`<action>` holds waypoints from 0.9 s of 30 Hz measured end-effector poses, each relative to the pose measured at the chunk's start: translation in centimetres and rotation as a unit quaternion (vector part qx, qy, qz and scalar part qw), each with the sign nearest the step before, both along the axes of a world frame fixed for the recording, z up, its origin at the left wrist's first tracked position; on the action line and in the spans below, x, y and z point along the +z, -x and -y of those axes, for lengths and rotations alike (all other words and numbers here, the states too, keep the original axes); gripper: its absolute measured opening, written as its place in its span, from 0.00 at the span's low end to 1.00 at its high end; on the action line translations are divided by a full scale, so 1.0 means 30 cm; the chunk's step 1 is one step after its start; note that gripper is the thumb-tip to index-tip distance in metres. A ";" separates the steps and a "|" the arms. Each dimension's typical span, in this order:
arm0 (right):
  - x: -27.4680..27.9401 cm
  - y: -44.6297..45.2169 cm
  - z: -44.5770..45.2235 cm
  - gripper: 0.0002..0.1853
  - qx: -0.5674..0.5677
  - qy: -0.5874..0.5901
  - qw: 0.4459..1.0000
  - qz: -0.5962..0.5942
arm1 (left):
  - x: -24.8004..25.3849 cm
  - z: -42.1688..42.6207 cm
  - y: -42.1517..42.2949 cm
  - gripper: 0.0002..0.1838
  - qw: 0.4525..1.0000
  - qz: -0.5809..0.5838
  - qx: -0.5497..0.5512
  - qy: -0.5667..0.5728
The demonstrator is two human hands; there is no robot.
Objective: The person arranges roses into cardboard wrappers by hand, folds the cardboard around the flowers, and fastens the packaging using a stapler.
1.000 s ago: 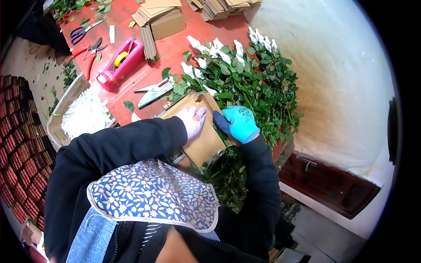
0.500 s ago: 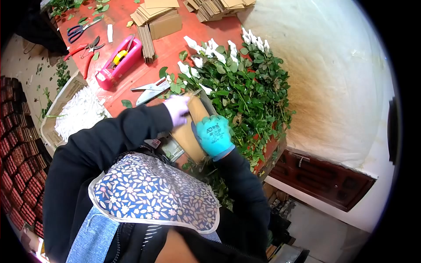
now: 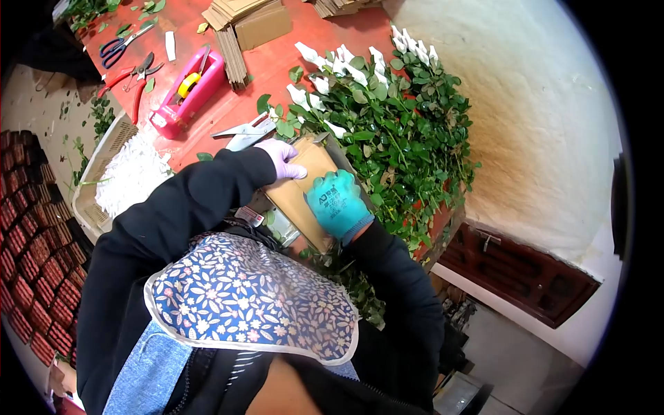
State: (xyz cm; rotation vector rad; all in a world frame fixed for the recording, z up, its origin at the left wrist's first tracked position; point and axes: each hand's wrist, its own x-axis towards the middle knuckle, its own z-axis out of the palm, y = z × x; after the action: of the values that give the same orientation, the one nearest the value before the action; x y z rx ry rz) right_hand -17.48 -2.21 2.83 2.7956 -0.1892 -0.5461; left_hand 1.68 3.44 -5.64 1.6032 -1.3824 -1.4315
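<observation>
A brown cardboard piece (image 3: 299,200) lies in front of me in a metal-edged frame (image 3: 278,227), slanting away from my body. My left hand (image 3: 282,159), in a pale purple glove, grips its far left part with the thumb on top; its other fingertips are hard to see. In a teal work glove, my right hand (image 3: 337,202) is curled over the cardboard's right side, its fingertips partly hidden. White-wrapped flower buds (image 3: 346,66) on leafy green stems (image 3: 394,145) lie just beyond and right of the frame.
On the red table (image 3: 273,69) are a pink tape dispenser (image 3: 187,93), red-handled pruners (image 3: 135,76), dark-handled scissors (image 3: 121,47), a metal stapler-like tool (image 3: 245,133) and cardboard stacks (image 3: 263,29). A basket (image 3: 104,155) of white sleeves (image 3: 131,176) stands left; a pale wall (image 3: 526,104) bounds the right.
The cardboard shows a broader, flatter face between my hands. My left thumb now rests across it, and my right hand sits slightly lower. The whole view has shifted a little.
</observation>
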 end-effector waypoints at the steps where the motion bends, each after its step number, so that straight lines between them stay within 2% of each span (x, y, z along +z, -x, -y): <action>1: -0.005 0.004 -0.003 0.16 -0.018 -0.008 1.000 0.011 | -0.042 0.001 0.015 0.22 1.000 -0.011 0.004 -0.001; 2: 0.010 0.006 -0.003 0.16 -0.026 -0.008 1.000 0.014 | -0.063 0.003 0.020 0.20 1.000 -0.020 0.006 -0.003; 4: 0.079 -0.003 0.009 0.18 -0.047 -0.184 0.975 0.117 | -0.074 0.003 0.025 0.19 1.000 -0.011 0.002 0.010; 5: 0.139 -0.023 0.007 0.25 -0.143 -0.242 0.959 -0.020 | -0.071 0.000 0.023 0.17 1.000 -0.009 0.007 0.022; 6: 0.163 -0.021 -0.008 0.25 -0.152 -0.246 0.957 -0.012 | -0.049 -0.001 0.020 0.17 1.000 -0.003 -0.004 0.019; 8: 0.178 -0.008 -0.063 0.36 -0.163 -0.174 0.944 0.230 | 0.011 0.007 0.004 0.22 1.000 0.004 -0.007 0.006; 9: 0.144 0.020 -0.097 0.45 -0.218 -0.188 0.939 0.190 | -0.054 0.008 0.013 0.22 1.000 -0.014 -0.001 0.027; 10: 0.082 0.049 -0.143 0.46 -0.255 -0.238 0.921 0.172 | -0.065 0.008 0.012 0.22 0.999 -0.017 0.000 0.031; 12: -0.016 0.050 -0.247 0.47 -0.288 -0.125 0.938 0.149 | -0.093 0.003 0.021 0.22 0.997 -0.063 0.024 0.028; 14: -0.052 0.049 -0.271 0.46 -0.324 -0.120 0.925 0.159 | -0.095 0.003 0.000 0.21 0.999 -0.034 0.002 0.026; 16: -0.082 0.059 -0.277 0.47 -0.323 -0.097 0.931 0.143 | 0.005 -0.002 -0.039 0.16 0.998 -0.036 -0.025 -0.037; 17: -0.098 0.068 -0.277 0.47 -0.317 -0.081 0.932 0.157 | -0.033 -0.020 -0.061 0.15 0.991 -0.120 0.033 0.040; 18: -0.106 0.069 -0.273 0.47 -0.335 -0.083 0.923 0.171 | -0.103 -0.020 -0.108 0.14 0.982 -0.139 0.099 0.075; 20: -0.107 0.075 -0.275 0.47 -0.318 -0.071 0.932 0.157 | -0.128 -0.033 -0.204 0.21 0.982 0.048 0.149 0.105; 21: -0.101 0.079 -0.272 0.48 -0.327 -0.086 0.928 0.157 | -0.161 -0.052 -0.233 0.31 0.961 0.236 0.102 0.105; 22: -0.086 0.077 -0.278 0.31 -0.339 -0.104 0.913 0.202 | -0.173 -0.072 -0.244 0.42 0.902 0.414 0.055 0.112; 23: -0.095 0.085 -0.277 0.30 -0.338 -0.102 0.912 0.207 | -0.191 -0.071 -0.245 0.54 0.888 0.459 -0.011 0.009; 24: -0.105 0.094 -0.273 0.30 -0.337 -0.098 0.912 0.212 | -0.163 -0.064 -0.228 0.57 0.875 0.478 -0.069 -0.037; 26: -0.100 0.098 -0.281 0.30 -0.354 -0.085 0.907 0.210 | -0.255 -0.087 -0.220 0.62 0.873 0.481 -0.085 0.018; 27: -0.101 0.103 -0.279 0.34 -0.348 -0.082 0.915 0.189 | -0.258 -0.076 -0.217 0.59 0.881 0.462 -0.097 0.005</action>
State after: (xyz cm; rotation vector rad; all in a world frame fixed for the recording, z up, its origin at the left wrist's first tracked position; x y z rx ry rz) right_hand -20.58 6.17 -0.21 2.9136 -1.3054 -0.1453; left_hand 8.19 5.72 -13.37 2.3296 -2.0911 -0.7071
